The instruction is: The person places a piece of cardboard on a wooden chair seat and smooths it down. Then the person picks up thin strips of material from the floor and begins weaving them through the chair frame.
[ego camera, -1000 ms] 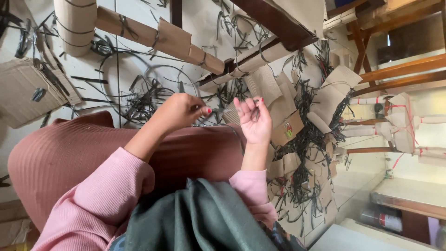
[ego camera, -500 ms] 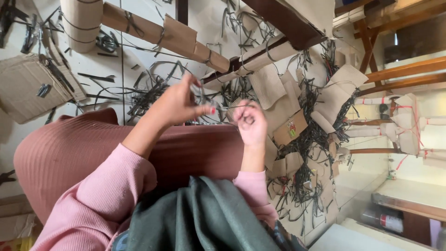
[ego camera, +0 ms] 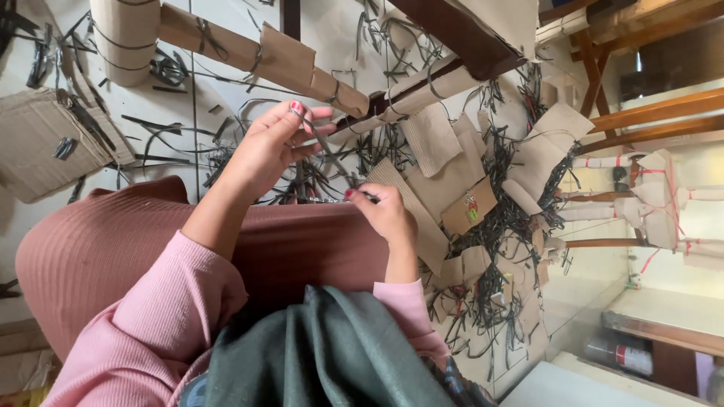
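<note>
My left hand (ego camera: 273,145) is raised above my lap and pinches the upper end of a thin dark strip (ego camera: 326,149) between thumb and fingers. My right hand (ego camera: 386,215) sits lower and to the right, fingers closed on the strip's other end near my knee. The strip runs taut and slanted between the two hands. Both arms wear pink sleeves. A brownish-pink ribbed skirt (ego camera: 113,249) covers my lap, with a dark green scarf (ego camera: 332,354) hanging in front.
Many dark strips (ego camera: 498,226) and cardboard scraps (ego camera: 434,139) litter the white tiled floor. Long cardboard-wrapped bundles (ego camera: 256,56) lie beyond my hands. A flat cardboard sheet (ego camera: 41,143) lies at left. Wooden furniture (ego camera: 648,113) stands at right.
My right hand went from open palm to closed on the strip. My left hand lifted up and away, pulling the strip out between the hands.
</note>
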